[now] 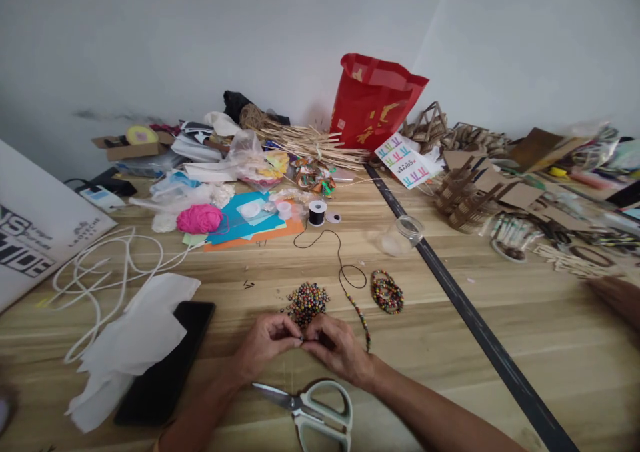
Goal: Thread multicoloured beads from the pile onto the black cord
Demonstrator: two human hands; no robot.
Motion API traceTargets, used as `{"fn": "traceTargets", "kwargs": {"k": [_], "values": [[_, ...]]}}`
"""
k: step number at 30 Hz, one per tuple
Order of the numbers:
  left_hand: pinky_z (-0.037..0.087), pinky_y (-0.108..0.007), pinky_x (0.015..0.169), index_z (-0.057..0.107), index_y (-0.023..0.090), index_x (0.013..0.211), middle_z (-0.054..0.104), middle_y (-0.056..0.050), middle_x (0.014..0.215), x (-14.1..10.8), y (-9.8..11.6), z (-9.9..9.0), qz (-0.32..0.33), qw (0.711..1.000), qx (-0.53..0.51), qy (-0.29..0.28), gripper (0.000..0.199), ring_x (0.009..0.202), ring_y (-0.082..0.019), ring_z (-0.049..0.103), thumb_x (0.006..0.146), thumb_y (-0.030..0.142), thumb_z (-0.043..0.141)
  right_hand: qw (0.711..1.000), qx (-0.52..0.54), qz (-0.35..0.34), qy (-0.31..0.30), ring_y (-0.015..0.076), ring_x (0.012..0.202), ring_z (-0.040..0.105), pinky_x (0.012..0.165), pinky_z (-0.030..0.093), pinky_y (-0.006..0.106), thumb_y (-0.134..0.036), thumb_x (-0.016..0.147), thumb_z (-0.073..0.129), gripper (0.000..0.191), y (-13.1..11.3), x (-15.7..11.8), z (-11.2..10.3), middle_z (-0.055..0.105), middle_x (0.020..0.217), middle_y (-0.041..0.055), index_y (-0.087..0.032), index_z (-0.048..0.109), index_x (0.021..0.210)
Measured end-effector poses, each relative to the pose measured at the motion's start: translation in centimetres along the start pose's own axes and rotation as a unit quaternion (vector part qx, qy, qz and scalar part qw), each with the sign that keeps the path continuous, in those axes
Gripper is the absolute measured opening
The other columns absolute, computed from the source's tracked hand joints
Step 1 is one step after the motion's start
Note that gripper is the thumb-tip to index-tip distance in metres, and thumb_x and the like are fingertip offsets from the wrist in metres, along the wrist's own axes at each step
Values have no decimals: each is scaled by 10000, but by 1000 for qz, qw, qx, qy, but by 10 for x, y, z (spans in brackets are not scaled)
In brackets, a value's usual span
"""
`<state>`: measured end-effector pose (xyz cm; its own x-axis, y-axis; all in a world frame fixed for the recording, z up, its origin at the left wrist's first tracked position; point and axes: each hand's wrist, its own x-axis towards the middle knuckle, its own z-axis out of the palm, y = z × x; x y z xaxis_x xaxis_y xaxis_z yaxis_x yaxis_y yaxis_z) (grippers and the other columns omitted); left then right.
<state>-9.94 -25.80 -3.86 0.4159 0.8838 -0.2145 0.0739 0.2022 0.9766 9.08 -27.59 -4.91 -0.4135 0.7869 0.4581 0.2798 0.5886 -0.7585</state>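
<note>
My left hand (267,344) and my right hand (337,347) meet fingertip to fingertip just in front of a heap of small multicoloured beads (309,302). Between the pinched fingers is a tiny dark bead, partly hidden. A black cord strung with beads (357,311) runs down behind my right hand, which seems to pinch its end. The bare cord (341,255) winds back to a black spool (317,213). Finished-looking bead loops (387,292) lie to the right of the strand. Scissors with pale handles (320,409) rest below my hands, blades spread a little.
A black phone-like slab (167,365) lies at left under crumpled white paper (137,342), near a white cable (133,239). A clear cup (401,233) lies beside the black strip (465,305). Craft materials and a red bag (375,102) line the back. Another person's hand (615,299) is at right.
</note>
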Motion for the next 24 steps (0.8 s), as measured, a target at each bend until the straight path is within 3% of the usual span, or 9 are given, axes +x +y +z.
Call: {"fn": "traceTargets", "kwargs": {"k": [11, 14, 18, 24], "values": [[435, -261, 653, 652, 138, 628, 660, -16, 649, -1, 5, 0, 12, 1000, 19, -10, 180, 657, -160, 576, 634, 289, 751, 998, 17, -28, -48, 144, 721, 556, 638, 447, 237, -276, 916, 497, 137, -7, 6, -8, 584, 789, 53, -178, 560, 845], [428, -258, 652, 639, 137, 618, 650, -15, 652, -2, 7, -1, 21, 1000, 7, -15, 190, 657, -157, 565, 631, 292, 749, 999, 0, -40, -32, 159, 744, 543, 663, 442, 263, -283, 862, 522, 116, -10, 5, -10, 569, 806, 59, -185, 516, 800], [408, -251, 636, 631, 139, 617, 626, -6, 633, -3, 9, -1, 15, 1000, 16, -11, 189, 643, -149, 541, 632, 292, 741, 998, -1, -54, 11, 169, 728, 530, 662, 433, 280, -383, 822, 557, 230, -8, 3, -9, 556, 759, 45, -199, 457, 727], [402, -248, 613, 626, 143, 607, 608, -1, 605, -4, 13, 2, 11, 1000, 25, -1, 190, 617, -147, 527, 622, 296, 738, 999, -17, -43, 22, 135, 655, 545, 596, 433, 228, -338, 886, 545, 177, -4, 3, -3, 587, 714, 31, -186, 536, 795]]}}
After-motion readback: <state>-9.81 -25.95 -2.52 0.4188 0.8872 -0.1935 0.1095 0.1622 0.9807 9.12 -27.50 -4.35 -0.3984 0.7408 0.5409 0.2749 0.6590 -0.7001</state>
